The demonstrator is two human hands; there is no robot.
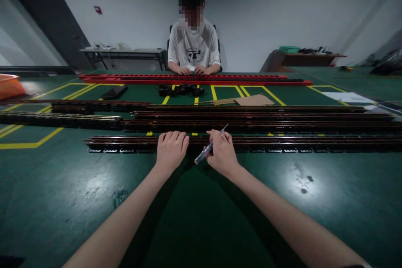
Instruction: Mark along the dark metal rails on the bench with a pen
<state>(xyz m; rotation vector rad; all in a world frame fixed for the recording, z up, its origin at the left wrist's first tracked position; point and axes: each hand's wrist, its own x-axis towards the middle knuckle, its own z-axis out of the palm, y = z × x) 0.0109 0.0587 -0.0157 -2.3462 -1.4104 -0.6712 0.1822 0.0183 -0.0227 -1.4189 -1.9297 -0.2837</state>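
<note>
Right hand (222, 153) grips a pen-like tool (203, 154), its middle partly hidden, over the closest dark strip bundle (266, 144), whose right end is cut off, while the left hand (171, 150) rests along that bundle, its hold impossible to tell.

Left hand (169, 150) at dark strips (282, 144), right hand (222, 154) holding slim tool (204, 153)

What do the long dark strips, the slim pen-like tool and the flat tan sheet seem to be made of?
The long dark strips look like glossy plastic or coated metal; highlights leave this open. The slim pen-like tool is perhaps shiny plastic, its greyish body glinting. The flat tan sheet is likely cardboard: matte, evenly brown.
</note>
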